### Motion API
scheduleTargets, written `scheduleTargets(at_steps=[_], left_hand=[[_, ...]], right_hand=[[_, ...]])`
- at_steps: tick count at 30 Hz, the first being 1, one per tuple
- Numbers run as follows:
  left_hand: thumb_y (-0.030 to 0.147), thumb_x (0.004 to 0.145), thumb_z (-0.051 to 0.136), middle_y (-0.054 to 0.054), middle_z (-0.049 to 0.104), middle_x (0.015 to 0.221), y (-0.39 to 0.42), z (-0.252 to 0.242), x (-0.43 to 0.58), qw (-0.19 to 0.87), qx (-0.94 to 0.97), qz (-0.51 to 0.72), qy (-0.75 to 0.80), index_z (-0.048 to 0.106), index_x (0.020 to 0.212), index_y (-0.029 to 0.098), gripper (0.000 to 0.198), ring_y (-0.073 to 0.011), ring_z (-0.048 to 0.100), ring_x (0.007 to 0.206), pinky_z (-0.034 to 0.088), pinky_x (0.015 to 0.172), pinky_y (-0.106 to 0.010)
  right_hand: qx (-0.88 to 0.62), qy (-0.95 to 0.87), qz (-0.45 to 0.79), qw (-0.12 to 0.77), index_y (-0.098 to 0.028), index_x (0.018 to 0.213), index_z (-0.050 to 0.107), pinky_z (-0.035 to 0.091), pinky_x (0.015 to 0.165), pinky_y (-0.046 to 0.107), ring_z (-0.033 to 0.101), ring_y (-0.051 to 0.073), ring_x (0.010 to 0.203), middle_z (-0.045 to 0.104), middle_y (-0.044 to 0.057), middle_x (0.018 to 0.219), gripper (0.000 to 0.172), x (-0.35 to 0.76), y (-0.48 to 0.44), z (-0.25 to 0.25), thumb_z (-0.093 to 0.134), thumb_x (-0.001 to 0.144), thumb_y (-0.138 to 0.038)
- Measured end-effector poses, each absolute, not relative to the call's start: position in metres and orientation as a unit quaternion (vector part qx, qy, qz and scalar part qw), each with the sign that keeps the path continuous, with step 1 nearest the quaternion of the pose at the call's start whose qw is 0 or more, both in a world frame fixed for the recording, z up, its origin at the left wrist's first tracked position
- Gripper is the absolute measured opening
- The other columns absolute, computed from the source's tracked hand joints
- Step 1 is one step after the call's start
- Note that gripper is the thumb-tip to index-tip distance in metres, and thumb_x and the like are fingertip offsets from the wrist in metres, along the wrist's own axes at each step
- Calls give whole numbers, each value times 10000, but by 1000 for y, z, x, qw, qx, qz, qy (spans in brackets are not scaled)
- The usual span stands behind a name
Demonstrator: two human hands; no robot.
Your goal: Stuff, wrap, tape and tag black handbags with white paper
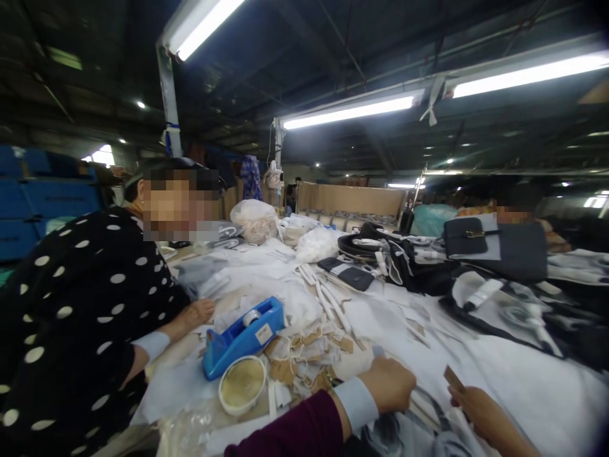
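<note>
My left hand [387, 385], at the end of a purple sleeve with a pale cuff, is closed in front of me. Whatever its fingers hold is hidden from view. A grey strap [431, 401] curves beside it. To the right, my right hand [480, 409] pinches a small brown tag [453, 379] between thumb and fingers. Grey material [402, 435] lies below and between the two hands. Left of my left hand is a heap of brown tags with white strings [304, 355].
A blue tape dispenser [245, 336] and a round tub [242, 384] stand left of the tags. A co-worker in a dotted top [95, 304] rests a hand on the table nearby. Black bags [497, 247] and white wrapping [533, 374] lie on the right.
</note>
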State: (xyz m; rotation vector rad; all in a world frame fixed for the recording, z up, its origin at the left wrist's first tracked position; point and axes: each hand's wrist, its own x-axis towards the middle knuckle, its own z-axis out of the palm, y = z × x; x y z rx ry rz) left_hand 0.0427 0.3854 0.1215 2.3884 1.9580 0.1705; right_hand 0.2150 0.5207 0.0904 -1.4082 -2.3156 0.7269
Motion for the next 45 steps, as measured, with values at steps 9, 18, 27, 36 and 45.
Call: scheduleTargets(at_steps=[9, 18, 27, 36, 45], left_hand=[[122, 831, 461, -163, 604, 1201, 328, 157, -4, 27, 737, 250, 627, 580, 1219, 85, 408, -245, 542, 1144, 408, 1037, -380], [528, 724, 585, -112, 654, 1203, 200, 132, -52, 252, 564, 376, 691, 626, 1161, 143, 584, -295, 604, 1097, 490, 929, -379], [489, 676, 684, -54, 653, 1249, 177, 113, -31, 437, 512, 379, 635, 661, 1124, 191, 539, -278, 546, 1220, 393, 1068, -375], [423, 745, 674, -26, 684, 1184, 186, 105, -20, 486, 516, 398, 582, 664, 1124, 184, 449, -252, 588, 1158, 437, 1011, -324], [522, 751, 670, -53, 598, 1331, 186, 100, -22, 474, 496, 375, 624, 594, 1243, 187, 600, -267, 524, 1253, 399, 1089, -376]], right_hand=[[-621, -738, 202, 168, -119, 987, 602, 475, 738, 370, 663, 273, 842, 669, 153, 827, 240, 259, 485, 123, 578, 807, -276], [-550, -680, 436, 212, -122, 1205, 510, 544, 732, 300, 671, 193, 862, 661, 151, 1045, 388, 315, 377, 120, 534, 902, -363], [-478, -549, 660, 187, -125, 1381, 413, 505, 906, 379, 588, 294, 1150, 558, 202, 1304, 866, 332, 313, 109, 712, 721, -600], [-406, -557, 715, 122, -176, 1289, 566, 472, 890, 348, 601, 261, 1114, 632, 137, 1225, 611, 328, 302, 111, 616, 830, -576], [-383, -541, 707, 245, -140, 1188, 618, 428, 993, 384, 597, 272, 1127, 670, 115, 1158, 561, 306, 289, 105, 696, 775, -513]])
